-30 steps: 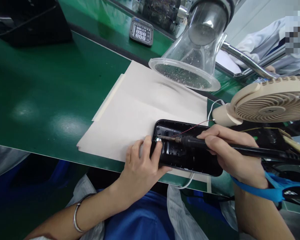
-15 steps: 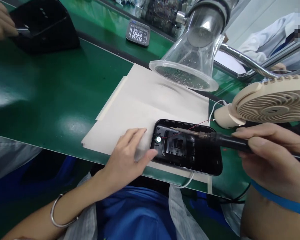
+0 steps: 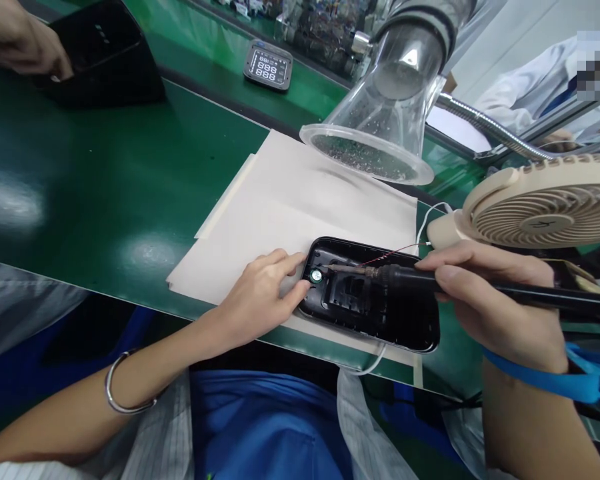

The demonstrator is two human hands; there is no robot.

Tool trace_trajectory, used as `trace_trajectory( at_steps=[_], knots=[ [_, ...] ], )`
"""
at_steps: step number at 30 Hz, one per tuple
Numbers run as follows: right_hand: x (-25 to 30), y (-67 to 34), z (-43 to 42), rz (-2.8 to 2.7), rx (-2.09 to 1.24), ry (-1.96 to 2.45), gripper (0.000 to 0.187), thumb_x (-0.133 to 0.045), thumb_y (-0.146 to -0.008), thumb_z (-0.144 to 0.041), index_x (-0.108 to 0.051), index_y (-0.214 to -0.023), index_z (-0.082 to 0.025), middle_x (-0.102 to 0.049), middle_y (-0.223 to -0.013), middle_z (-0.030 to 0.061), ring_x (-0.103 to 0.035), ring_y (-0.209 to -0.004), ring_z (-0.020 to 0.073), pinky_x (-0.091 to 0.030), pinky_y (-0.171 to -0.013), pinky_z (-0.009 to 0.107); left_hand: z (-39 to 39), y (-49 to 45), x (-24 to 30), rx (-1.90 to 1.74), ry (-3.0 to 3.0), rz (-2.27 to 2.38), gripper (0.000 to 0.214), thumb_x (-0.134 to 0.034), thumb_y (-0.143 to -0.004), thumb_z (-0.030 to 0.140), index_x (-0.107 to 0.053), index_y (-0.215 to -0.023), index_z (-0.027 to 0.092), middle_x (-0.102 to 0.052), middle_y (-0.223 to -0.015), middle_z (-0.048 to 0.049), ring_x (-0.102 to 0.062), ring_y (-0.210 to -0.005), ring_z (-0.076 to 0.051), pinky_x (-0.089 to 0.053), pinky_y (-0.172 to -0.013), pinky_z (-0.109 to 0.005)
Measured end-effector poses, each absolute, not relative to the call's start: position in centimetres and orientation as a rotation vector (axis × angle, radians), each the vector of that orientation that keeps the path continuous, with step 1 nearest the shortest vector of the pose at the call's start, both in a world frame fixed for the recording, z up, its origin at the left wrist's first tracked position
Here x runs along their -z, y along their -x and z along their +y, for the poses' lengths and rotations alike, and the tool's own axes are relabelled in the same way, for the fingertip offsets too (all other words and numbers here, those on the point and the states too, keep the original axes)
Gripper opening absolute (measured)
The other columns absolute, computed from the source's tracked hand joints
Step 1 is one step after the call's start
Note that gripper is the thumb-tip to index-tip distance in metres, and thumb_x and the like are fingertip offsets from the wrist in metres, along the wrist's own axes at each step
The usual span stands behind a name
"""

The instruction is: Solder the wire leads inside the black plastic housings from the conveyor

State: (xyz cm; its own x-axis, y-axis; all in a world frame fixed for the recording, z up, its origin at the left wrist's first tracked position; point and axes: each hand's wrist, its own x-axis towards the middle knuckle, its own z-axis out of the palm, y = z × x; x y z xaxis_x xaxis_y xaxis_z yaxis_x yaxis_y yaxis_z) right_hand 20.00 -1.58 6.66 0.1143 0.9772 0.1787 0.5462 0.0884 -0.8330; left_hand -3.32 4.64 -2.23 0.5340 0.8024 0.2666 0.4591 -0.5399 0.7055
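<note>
A shallow black plastic housing (image 3: 405, 323) lies open side up on the sheet of paper. My left hand (image 3: 263, 287) grips its left end, thumb and index finger pressed on the rim. Inside, near those fingertips, sits a small round silver part (image 3: 316, 275) with a green edge. A thin red wire (image 3: 393, 252) runs from the housing toward a white connector. My right hand (image 3: 495, 300) holds a soldering iron (image 3: 410, 277) like a pen. The iron's tip is over the housing, just right of the round part; whether it touches anything cannot be made out.
Pale paper (image 3: 300, 193) covers part of the green bench (image 3: 130, 193). Above it hangs a clear extraction hood (image 3: 380, 127). A beige fan (image 3: 540, 207) stands right, a digital display (image 3: 269, 65) behind. At upper left, another person's hand (image 3: 25, 43) is at a black case (image 3: 110, 53).
My left hand has closed in on the housing's left end. My right hand has moved left, bringing the iron's tip closer to the round part. The other person's hand has moved right.
</note>
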Motion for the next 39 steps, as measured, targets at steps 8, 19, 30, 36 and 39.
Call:
trace_trajectory(
  at_steps=[8, 19, 30, 36, 39],
  knots=[
    [-6.9, -19.0, -0.7, -1.696, -0.688, 1.602, 0.015, -0.059, -0.078, -0.017, -0.068, -0.067, -0.02, -0.056, -0.052, -0.0025, -0.048, -0.048, 0.0094, -0.036, -0.044, 0.022, 6.3, 3.3, 1.8, -0.686, -2.154, 0.954, 0.035, -0.041, -0.083, 0.013, -0.068, -0.105, 0.019, -0.057, -0.069, 0.001, -0.052, -0.059, -0.009, -0.038, -0.055, -0.02],
    [-6.2, -18.8, 0.2, -1.729, -0.717, 1.577, 0.014, -0.06, -0.077, -0.018, -0.069, -0.067, -0.022, -0.058, -0.052, -0.0035, -0.049, -0.048, 0.0087, -0.039, -0.042, 0.018, 6.5, 3.2, 1.9, -0.697, -2.187, 0.94, 0.037, -0.039, -0.084, 0.01, -0.067, -0.105, 0.019, -0.059, -0.071, -0.0002, -0.053, -0.062, -0.009, -0.039, -0.057, -0.02],
    [-6.5, -18.6, 0.3, -1.844, -0.607, 1.58, 0.016, -0.059, -0.076, -0.018, -0.068, -0.064, -0.022, -0.057, -0.049, -0.005, -0.049, -0.042, 0.0071, -0.035, -0.038, 0.016, 6.6, 3.4, 2.1, -0.697, -2.189, 0.911, 0.036, -0.04, -0.085, 0.01, -0.066, -0.108, 0.018, -0.058, -0.074, -0.0013, -0.054, -0.066, -0.01, -0.04, -0.061, -0.021],
    [-6.6, -18.9, 0.6, -1.937, -0.572, 1.557, 0.017, -0.058, -0.076, -0.016, -0.066, -0.062, -0.021, -0.059, -0.051, -0.0056, -0.051, -0.043, 0.006, -0.037, -0.039, 0.014, 6.7, 3.5, 2.3, -0.687, -2.19, 0.896, 0.036, -0.04, -0.086, 0.01, -0.065, -0.11, 0.017, -0.057, -0.073, -0.0012, -0.053, -0.067, -0.011, -0.039, -0.062, -0.023],
    [-6.7, -19.0, 0.7, -1.947, -0.609, 1.566, 0.017, -0.058, -0.077, -0.017, -0.066, -0.063, -0.021, -0.061, -0.053, -0.0045, -0.053, -0.045, 0.0071, -0.04, -0.04, 0.014, 6.8, 3.5, 2.2, -0.671, -2.196, 0.897, 0.036, -0.039, -0.087, 0.01, -0.065, -0.111, 0.016, -0.056, -0.072, -0.001, -0.052, -0.066, -0.011, -0.039, -0.062, -0.023]
  ],
)
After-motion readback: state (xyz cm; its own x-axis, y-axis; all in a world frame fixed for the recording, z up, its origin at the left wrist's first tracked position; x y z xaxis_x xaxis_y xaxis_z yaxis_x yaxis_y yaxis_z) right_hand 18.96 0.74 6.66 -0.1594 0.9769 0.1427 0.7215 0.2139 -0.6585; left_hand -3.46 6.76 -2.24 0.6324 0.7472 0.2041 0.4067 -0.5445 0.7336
